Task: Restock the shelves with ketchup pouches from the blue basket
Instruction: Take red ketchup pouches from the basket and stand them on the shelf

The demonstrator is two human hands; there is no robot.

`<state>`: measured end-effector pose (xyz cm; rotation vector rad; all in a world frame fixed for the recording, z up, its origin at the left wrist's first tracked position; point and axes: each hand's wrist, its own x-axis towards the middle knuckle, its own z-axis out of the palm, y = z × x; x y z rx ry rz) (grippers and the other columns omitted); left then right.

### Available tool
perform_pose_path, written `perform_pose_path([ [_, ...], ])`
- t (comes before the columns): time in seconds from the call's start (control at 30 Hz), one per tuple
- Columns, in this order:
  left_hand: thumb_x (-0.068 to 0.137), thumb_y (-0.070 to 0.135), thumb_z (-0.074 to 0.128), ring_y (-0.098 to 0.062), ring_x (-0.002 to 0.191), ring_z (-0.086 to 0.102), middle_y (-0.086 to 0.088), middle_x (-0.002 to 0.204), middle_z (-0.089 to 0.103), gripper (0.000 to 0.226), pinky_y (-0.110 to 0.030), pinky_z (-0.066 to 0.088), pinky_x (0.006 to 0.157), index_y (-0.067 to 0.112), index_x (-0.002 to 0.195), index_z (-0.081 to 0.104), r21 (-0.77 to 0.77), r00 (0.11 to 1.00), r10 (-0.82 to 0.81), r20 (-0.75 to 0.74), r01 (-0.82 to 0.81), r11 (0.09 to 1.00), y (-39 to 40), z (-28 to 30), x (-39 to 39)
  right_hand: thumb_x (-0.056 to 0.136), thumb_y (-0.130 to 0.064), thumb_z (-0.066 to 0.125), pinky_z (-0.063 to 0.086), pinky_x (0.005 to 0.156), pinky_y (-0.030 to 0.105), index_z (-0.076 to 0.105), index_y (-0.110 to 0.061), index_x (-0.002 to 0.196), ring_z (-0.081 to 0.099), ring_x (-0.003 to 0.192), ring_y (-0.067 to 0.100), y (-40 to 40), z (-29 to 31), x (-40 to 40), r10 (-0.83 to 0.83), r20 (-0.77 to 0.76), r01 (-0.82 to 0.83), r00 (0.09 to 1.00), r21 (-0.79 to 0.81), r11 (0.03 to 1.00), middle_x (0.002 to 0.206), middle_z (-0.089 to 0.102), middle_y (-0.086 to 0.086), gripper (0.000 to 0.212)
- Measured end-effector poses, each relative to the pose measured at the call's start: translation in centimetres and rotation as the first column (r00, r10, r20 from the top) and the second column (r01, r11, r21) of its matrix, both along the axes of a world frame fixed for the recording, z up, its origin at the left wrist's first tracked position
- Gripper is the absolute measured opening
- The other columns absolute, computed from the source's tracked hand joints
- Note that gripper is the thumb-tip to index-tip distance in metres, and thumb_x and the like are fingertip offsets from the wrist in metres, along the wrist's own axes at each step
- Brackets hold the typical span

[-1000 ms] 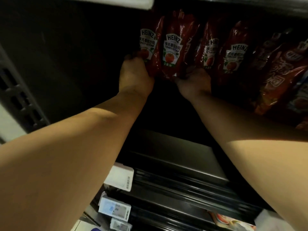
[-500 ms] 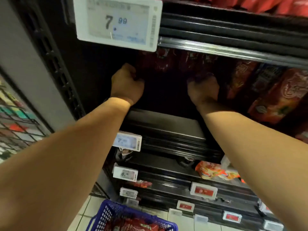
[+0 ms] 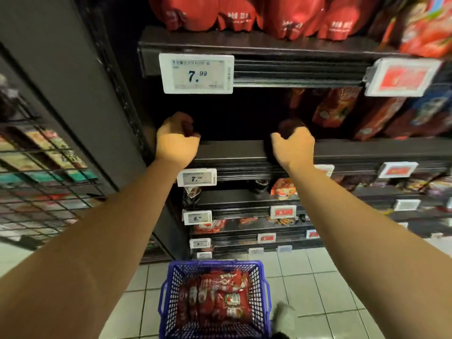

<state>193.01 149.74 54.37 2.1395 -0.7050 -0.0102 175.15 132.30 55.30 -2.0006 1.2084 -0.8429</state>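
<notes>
The blue basket (image 3: 171,272) stands on the tiled floor below me, with several red ketchup pouches (image 3: 220,297) lying inside. Both my arms reach up to the dark shelf (image 3: 232,152) under the 7.99 price tag (image 3: 197,73). My left hand (image 3: 177,140) hangs at the shelf's front edge, fingers curled in, with nothing in it. About a forearm's width to its right, my right hand (image 3: 292,145) is curled the same way and holds nothing. The shelf's inside is too dark to show the pouches there.
Red pouches (image 3: 232,13) fill the shelf above. Orange and red packets (image 3: 337,106) stand to the right of my right hand. A black wire rack (image 3: 36,167) with goods is at the left. Lower shelves carry price tags and snacks. A shoe (image 3: 283,314) is beside the basket.
Both hands let go of the ketchup pouches and drew back from deep in the shelf to its front edge. My view dropped, bringing the basket into sight.
</notes>
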Motion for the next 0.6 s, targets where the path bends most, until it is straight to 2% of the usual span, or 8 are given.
perform_pose_path([
  [0.07, 0.086, 0.007, 0.07, -0.03, 0.104, 0.065, -0.017, 0.113, 0.067, 0.033, -0.026, 0.048, 0.089, 0.003, 0.119, 0.066, -0.004, 0.999, -0.036, 0.02, 0.036, 0.999, 0.9, 0.0, -0.5, 0.086, -0.016, 0.066, 0.039, 0.075, 0.023, 0.065, -0.01, 0.099, 0.061, 0.082, 0.023, 1.4, 0.2, -1.7, -0.011, -0.01, 0.012, 1.0, 0.035, 0.999, 0.086, 0.067, 0.003, 0.014],
  [0.13, 0.085, 0.007, 0.07, -0.035, 0.104, 0.063, -0.022, 0.115, 0.064, 0.032, -0.033, 0.049, 0.092, 0.001, 0.117, 0.067, 0.041, 0.996, -0.052, 0.072, 0.049, 0.998, 1.5, 0.0, -1.3, 0.086, -0.011, 0.064, 0.042, 0.074, 0.019, 0.062, -0.013, 0.099, 0.056, 0.071, 0.01, 2.6, 0.6, -3.1, 0.004, 0.058, -0.008, 0.998, 0.082, 0.997, 0.078, 0.061, -0.009, 0.013],
  [0.2, 0.085, 0.005, 0.068, -0.036, 0.104, 0.061, -0.023, 0.116, 0.062, 0.027, -0.029, 0.044, 0.094, -0.001, 0.111, 0.069, 0.071, 0.99, -0.057, 0.127, 0.048, 0.996, 2.2, -0.1, -2.3, 0.088, -0.006, 0.06, 0.042, 0.071, 0.013, 0.062, -0.012, 0.1, 0.053, 0.068, 0.002, 3.6, 0.5, -4.7, 0.038, 0.148, -0.056, 0.988, 0.12, 0.991, 0.078, 0.06, -0.009, 0.014],
  [0.27, 0.085, 0.003, 0.065, -0.031, 0.102, 0.06, -0.02, 0.116, 0.06, 0.02, -0.014, 0.038, 0.092, 0.001, 0.104, 0.071, 0.057, 0.984, -0.087, 0.158, 0.079, 0.995, 3.4, -0.2, -3.8, 0.092, -0.001, 0.057, 0.045, 0.071, 0.015, 0.064, -0.01, 0.101, 0.053, 0.07, 0.006, 4.5, -0.3, -6.6, 0.09, 0.243, -0.123, 0.966, 0.126, 0.984, 0.085, 0.064, 0.001, 0.014],
  [0.33, 0.087, 0.006, 0.065, -0.022, 0.101, 0.06, -0.013, 0.116, 0.059, 0.018, -0.009, 0.035, 0.091, 0.007, 0.104, 0.068, 0.049, 0.968, -0.121, 0.222, 0.113, 0.992, 5.5, -0.6, -5.6, 0.092, 0.005, 0.056, 0.044, 0.066, 0.015, 0.063, -0.009, 0.098, 0.052, 0.07, 0.008, 5.5, -1.4, -8.7, 0.122, 0.347, -0.178, 0.93, 0.136, 0.975, 0.086, 0.062, 0.009, 0.017],
  [0.43, 0.085, 0.01, 0.062, -0.009, 0.1, 0.054, -0.008, 0.113, 0.06, 0.018, -0.004, 0.034, 0.092, 0.01, 0.103, 0.065, 0.039, 0.951, -0.129, 0.281, 0.123, 0.992, 9.5, -3.3, -9.3, 0.089, 0.013, 0.052, 0.041, 0.063, 0.016, 0.06, -0.01, 0.09, 0.049, 0.073, 0.014, 7.1, -5.3, -12.3, 0.098, 0.357, -0.195, 0.929, 0.245, 0.95, 0.084, 0.057, 0.011, 0.024],
  [0.5, 0.085, 0.008, 0.062, -0.013, 0.096, 0.057, -0.007, 0.109, 0.061, 0.019, -0.005, 0.036, 0.087, 0.011, 0.103, 0.067, 0.141, 0.973, -0.137, 0.183, 0.112, 0.984, 12.3, -6.5, -12.6, 0.089, 0.015, 0.049, 0.04, 0.063, 0.022, 0.057, -0.011, 0.084, 0.046, 0.071, 0.014, 8.5, -9.4, -14.9, 0.056, 0.27, -0.165, 0.961, 0.402, 0.901, 0.08, 0.053, 0.008, 0.028],
  [0.6, 0.088, 0.007, 0.065, -0.027, 0.098, 0.064, -0.01, 0.11, 0.066, 0.023, -0.021, 0.04, 0.081, 0.011, 0.11, 0.07, 0.425, 0.971, -0.137, -0.195, 0.21, 0.881, 15.7, -12.3, -17.1, 0.092, 0.002, 0.055, 0.055, 0.071, 0.034, 0.061, -0.002, 0.09, 0.054, 0.073, 0.009, 10.7, -16.8, -19.2, 0.028, 0.049, -0.053, 0.998, 0.645, 0.762, 0.081, 0.06, 0.004, 0.008],
])
